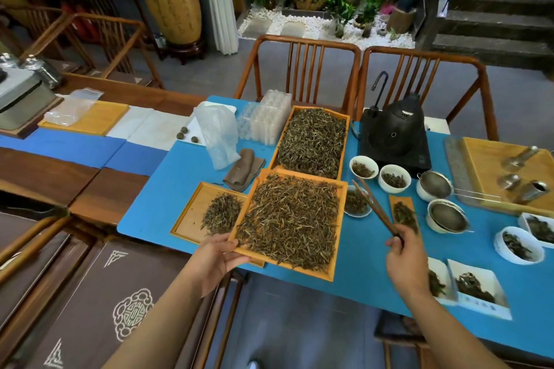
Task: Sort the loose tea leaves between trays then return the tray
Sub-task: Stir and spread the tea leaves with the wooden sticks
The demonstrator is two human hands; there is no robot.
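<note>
My left hand (220,255) grips the near left corner of a wooden tray (245,207) heaped with loose tea leaves (292,219); the tray is tilted and overlaps the trays around it. A second full tray (346,141) lies behind it. To the left, partly under the held tray, a smaller tray (192,213) carries a small pile of leaves (221,213). My right hand (401,255) pinches long wooden tongs (374,210) that point up and left toward the held tray.
White bowls of leaves (364,167), strainers (446,216) and a black kettle on its stove (395,132) crowd the blue mat (168,183) to the right. A brown cloth (244,169), plastic bag (218,135) and clear boxes (266,120) stand behind. Wooden chairs (302,69) line the far edge.
</note>
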